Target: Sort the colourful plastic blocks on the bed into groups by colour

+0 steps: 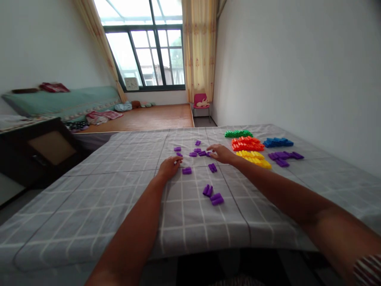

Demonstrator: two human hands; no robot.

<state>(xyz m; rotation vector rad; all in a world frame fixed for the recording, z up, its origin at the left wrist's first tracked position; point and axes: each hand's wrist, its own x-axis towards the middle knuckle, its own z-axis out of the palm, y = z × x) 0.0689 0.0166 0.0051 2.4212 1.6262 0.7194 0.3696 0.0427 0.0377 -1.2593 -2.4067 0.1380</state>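
Observation:
My left hand [170, 167] rests low over the grey checked cloth, its fingers pressed together at a small purple piece [179, 154]. To the right, my right hand [222, 154] has its thumb and fingers closed round another purple piece [208, 154]. Between the hands lie several purple pieces, among them one pair of joined tubes [193, 154]. Nearer to me are a purple piece [186, 171], another [212, 167], and two close together, one [207, 190] beside the other [217, 199]. My fingers partly cover the pieces they touch.
On the cloth-covered table [119, 190], at the right, are green [238, 134], red-orange [247, 143], yellow [253, 159], blue [278, 142] and purple [285, 157] groups of pieces. Beyond are a wooden bed platform [157, 116], a pink chair [201, 101] and a dark cabinet [35, 151].

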